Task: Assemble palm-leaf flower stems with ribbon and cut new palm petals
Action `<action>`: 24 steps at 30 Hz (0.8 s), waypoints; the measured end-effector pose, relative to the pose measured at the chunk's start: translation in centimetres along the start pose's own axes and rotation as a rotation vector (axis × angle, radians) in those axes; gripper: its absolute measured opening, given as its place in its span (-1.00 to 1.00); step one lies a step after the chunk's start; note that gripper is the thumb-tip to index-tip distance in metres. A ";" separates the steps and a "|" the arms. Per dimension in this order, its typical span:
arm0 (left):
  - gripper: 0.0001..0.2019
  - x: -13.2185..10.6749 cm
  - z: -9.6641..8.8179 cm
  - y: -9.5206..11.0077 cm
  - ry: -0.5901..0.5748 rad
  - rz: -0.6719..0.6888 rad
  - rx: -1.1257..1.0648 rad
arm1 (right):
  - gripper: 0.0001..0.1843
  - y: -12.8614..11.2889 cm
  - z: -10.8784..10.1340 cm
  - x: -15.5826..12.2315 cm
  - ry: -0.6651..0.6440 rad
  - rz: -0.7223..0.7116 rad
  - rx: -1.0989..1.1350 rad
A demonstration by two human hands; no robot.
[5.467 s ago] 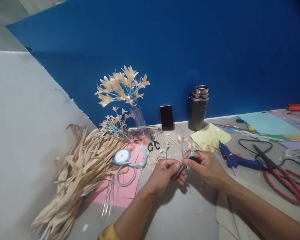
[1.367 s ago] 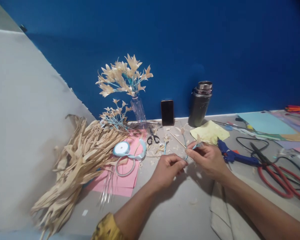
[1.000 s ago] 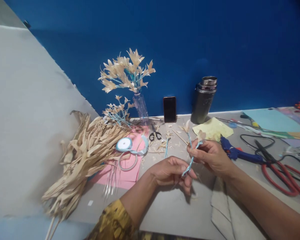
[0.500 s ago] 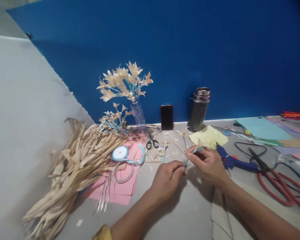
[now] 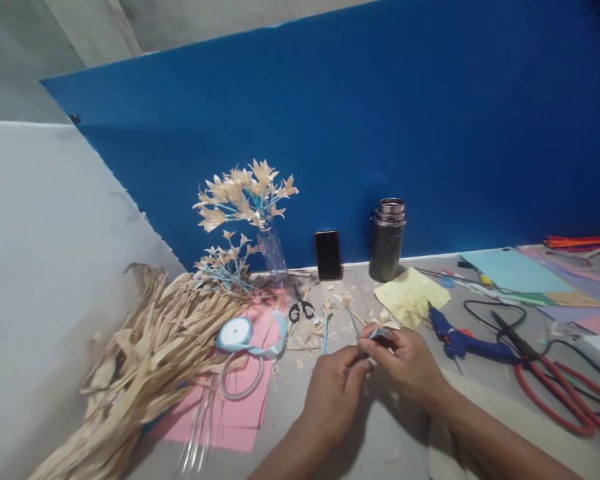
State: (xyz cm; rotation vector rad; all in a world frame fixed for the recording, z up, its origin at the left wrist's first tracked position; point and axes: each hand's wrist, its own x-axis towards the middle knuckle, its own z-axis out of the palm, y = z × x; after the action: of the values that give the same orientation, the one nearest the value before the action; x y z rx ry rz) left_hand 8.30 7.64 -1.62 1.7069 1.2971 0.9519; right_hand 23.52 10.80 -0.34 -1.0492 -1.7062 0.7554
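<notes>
Clock taken from where the 2 hands meet, 12 o'clock = away from the person. Left hand (image 5: 336,385): fingers curled in, thumb close to index, tips right beside the other hand's; what is between them is hidden, can't tell if it grips. Right hand (image 5: 403,360): thumb and fingers pinched on a blue-wrapped stem (image 5: 380,332), most of it hidden by fingers. Pale flower (image 5: 347,302) at 11 o'clock, thin stem running down to the fingertips. 1 short flower (image 5: 327,319) on a blue stem near the left hand, 10 to 11 o'clock.

Rest of counter (image 5: 293,427): small black scissors (image 5: 301,311) at 10 o'clock among pale scraps; ribbon roll (image 5: 236,333) at 9, blue tail loose, on pink sheets (image 5: 233,435); grey ring (image 5: 241,397) just below it. Husk pile (image 5: 150,363) farther out at 9. Silver wires (image 5: 199,430) at 8. Clear bottle (image 5: 273,253) with flower bunch at 11, phone (image 5: 329,257) upright at 11, lidless flask (image 5: 387,243) at 12. Yellow paper (image 5: 414,293) at 1. Blue glue gun (image 5: 473,345) at 3, red-handled scissors (image 5: 553,387) beyond it.
</notes>
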 end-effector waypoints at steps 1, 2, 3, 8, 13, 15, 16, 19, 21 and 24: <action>-0.71 0.0 0.2 0.0 -0.009 -0.029 -0.140 | -0.80 -0.1 0.0 0.0 -0.008 0.008 0.011; -0.69 0.1 0.4 0.0 -0.012 -0.053 -0.258 | -0.81 -0.1 0.0 0.0 -0.012 0.021 0.030; -0.67 0.1 0.6 0.0 -0.008 -0.071 -0.344 | -0.82 -0.1 0.0 -0.1 -0.010 0.041 0.060; -0.60 0.2 0.9 -0.3 0.078 -0.080 -0.420 | -0.84 0.4 -0.3 0.1 -0.070 0.145 0.196; -0.53 0.2 0.6 -0.7 0.112 -0.036 -0.295 | -0.87 0.4 -0.3 0.2 -0.136 0.112 0.140; -0.52 0.3 0.8 -0.9 0.114 -0.033 -0.270 | -0.84 0.2 -0.1 0.2 -0.062 0.041 0.086; -0.52 0.2 0.9 -1.1 0.109 -0.039 -0.278 | -0.80 0.1 0.0 0.1 -0.034 0.003 0.069; -0.52 0.2 1.3 -1.3 0.111 -0.074 -0.349 | -0.69 0.2 0.4 -0.2 0.019 -0.053 0.052; -0.52 0.1 1.5 -1.3 0.130 -0.084 -0.386 | -0.68 0.5 0.6 -0.3 0.032 -0.050 0.053; -0.50 0.0 1.7 -1.0 0.158 -0.081 -0.417 | -0.66 1.1 0.9 -0.5 0.038 -0.064 0.043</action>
State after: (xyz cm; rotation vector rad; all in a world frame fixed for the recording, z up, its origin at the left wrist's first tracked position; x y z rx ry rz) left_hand 9.42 7.56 -3.23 1.2712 1.1570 1.2299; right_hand 23.10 10.84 -1.74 -0.9697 -1.6763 0.7237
